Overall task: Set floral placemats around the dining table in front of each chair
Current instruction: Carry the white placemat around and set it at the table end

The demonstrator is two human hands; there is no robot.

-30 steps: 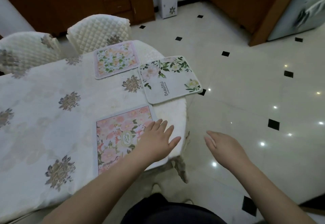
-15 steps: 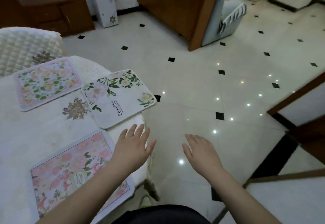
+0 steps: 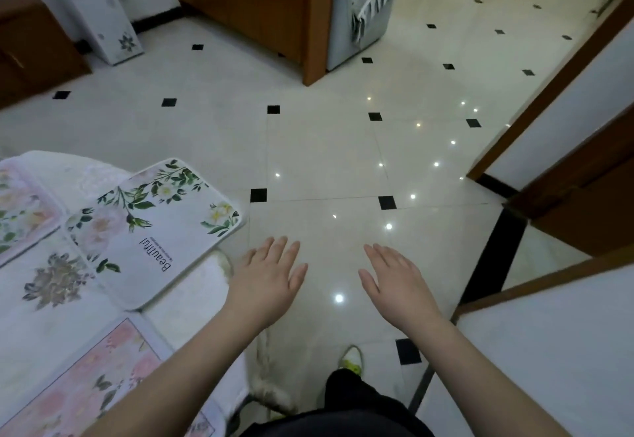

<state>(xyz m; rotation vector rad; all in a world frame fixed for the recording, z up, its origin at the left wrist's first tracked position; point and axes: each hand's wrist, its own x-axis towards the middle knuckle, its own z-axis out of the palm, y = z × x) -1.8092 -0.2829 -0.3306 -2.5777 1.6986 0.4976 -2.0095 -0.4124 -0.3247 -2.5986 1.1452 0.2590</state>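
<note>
Three floral placemats lie on the dining table (image 3: 192,302) at the lower left. A white mat with green leaves and the word "Beautiful" (image 3: 151,227) overhangs the table's end. A pink rose mat (image 3: 89,385) lies nearest me, partly under my left forearm. Only a strip of a pale flowered mat (image 3: 20,210) shows at the left edge. My left hand (image 3: 269,278) hovers flat and open just past the table corner, touching nothing. My right hand (image 3: 394,282) is held open over the floor, fingers spread, empty.
Pale tiled floor (image 3: 326,148) with small black diamonds stretches ahead. A wooden cabinet corner (image 3: 308,18) and a grey-blue seat (image 3: 363,7) stand beyond. A wooden door frame (image 3: 549,110) and white panels close the right side. My foot (image 3: 351,357) is on the floor below.
The view has swung right, away from the table, so the chairs have left the frame. My left hand has come off the pink mat and both hands now hover over the floor.
</note>
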